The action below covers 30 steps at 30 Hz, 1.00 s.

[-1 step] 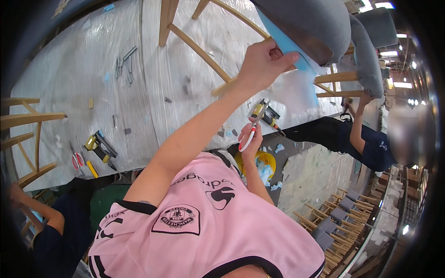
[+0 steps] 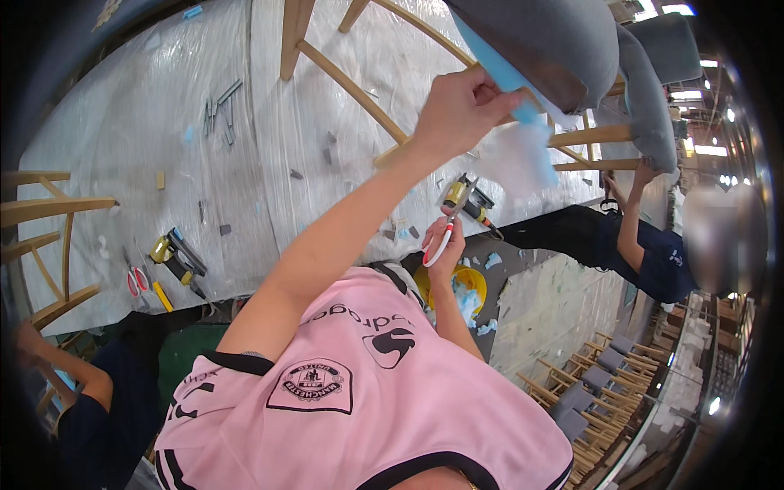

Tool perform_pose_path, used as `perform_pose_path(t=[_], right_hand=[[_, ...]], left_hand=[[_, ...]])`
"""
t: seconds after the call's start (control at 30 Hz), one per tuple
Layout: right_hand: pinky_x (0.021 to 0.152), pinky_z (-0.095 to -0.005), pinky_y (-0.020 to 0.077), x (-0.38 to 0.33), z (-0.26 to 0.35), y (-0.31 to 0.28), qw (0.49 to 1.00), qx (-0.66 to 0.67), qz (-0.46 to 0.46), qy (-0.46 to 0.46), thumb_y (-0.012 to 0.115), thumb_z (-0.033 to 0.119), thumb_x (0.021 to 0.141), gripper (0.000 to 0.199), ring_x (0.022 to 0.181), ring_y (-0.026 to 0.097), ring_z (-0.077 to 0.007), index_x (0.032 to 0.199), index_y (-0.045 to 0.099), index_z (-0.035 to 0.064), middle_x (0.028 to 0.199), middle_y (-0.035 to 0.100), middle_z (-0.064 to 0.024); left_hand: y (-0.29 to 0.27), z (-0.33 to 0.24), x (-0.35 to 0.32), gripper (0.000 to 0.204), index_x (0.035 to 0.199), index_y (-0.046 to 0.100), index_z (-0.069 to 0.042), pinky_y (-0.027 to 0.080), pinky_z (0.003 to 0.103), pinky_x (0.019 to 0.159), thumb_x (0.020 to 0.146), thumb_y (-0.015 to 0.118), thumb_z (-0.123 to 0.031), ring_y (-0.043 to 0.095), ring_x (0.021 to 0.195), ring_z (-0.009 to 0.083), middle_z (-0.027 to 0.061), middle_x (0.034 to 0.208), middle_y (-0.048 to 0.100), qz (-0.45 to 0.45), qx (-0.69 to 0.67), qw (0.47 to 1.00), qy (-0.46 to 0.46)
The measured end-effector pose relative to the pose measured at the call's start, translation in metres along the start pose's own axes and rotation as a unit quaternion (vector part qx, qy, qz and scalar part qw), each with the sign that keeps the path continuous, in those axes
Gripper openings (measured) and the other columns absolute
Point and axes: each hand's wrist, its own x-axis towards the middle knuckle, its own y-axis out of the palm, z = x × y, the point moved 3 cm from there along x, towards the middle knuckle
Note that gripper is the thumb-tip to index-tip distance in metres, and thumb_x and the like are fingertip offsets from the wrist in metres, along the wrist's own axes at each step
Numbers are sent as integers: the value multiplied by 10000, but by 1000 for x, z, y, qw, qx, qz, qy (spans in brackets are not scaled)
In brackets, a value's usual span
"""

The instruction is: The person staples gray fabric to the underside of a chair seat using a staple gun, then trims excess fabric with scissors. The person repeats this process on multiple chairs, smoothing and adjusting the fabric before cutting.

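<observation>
My left hand [image 2: 457,118] reaches up to the upholstered chair and pinches a light blue sheet of thin material [image 2: 492,64] between thumb and fingers. This sheet runs along the edge of the grey padded seat [image 2: 543,41], and its loose end, with blurred white wadding [image 2: 523,159], hangs below the fingers. Nearer to my body, my right hand [image 2: 447,255] holds scissors [image 2: 441,243] with red and white handles, blades pointing up and away. The blades lie apart from the blue sheet and overlap a yellow-black power tool [image 2: 465,196] on the table.
Plastic film covers the worktable [image 2: 269,204]. Another power tool [image 2: 175,260], red-handled scissors [image 2: 137,282] and metal strips [image 2: 223,113] lie on it. A yellow bucket [image 2: 472,286] holds blue scraps. Co-workers stand at right [image 2: 645,237] and left [image 2: 106,408]. Stacked chairs [image 2: 604,384] stand at lower right.
The loose end of the blue sheet and white wadding has shifted slightly beneath my left fingers. My right hand with the scissors has moved a little to the right.
</observation>
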Motion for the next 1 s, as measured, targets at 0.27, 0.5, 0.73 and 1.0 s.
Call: perform_pose_path(t=[0.27, 0.5, 0.73, 1.0], right_hand=[[673, -267, 545, 18, 4, -30, 992, 119, -11, 34, 650, 104, 1005, 460, 814, 631, -128, 1419, 464, 27, 1115, 668, -137], [783, -270, 535, 17, -25, -33, 991, 41, 130, 16, 798, 58, 862, 614, 877, 618, -117, 1411, 524, 33, 1168, 686, -103], [835, -318, 532, 3, -88, -121, 992, -111, -52, 25, 728, 131, 837, 402, 887, 699, -174, 1230, 674, 66, 989, 731, -146], [904, -464, 542, -134, -240, -447, 715, -414, -474, 306, 633, 436, 968, 434, 1076, 690, -366, 1120, 698, 35, 1197, 718, -179]], left_hand=[[-41, 128, -85, 277, 911, 740, -1, 509, 299, 647, 881, 792, -272, 627, 676, 113, 66, 746, 708, 106, 197, 966, -129], [-16, 155, -139, 239, 901, 729, 7, 522, 312, 660, 894, 776, -227, 644, 689, 119, 66, 760, 724, 224, 261, 920, -189], [-31, 76, -103, 269, 1167, 718, -36, 521, 314, 919, 907, 751, -97, 655, 1028, 139, 37, 1142, 731, 133, 350, 927, -11], [10, -110, 88, 287, 1255, 662, -10, 481, 386, 1014, 1038, 548, -160, 656, 1154, 248, 128, 1245, 706, -73, 405, 736, 538]])
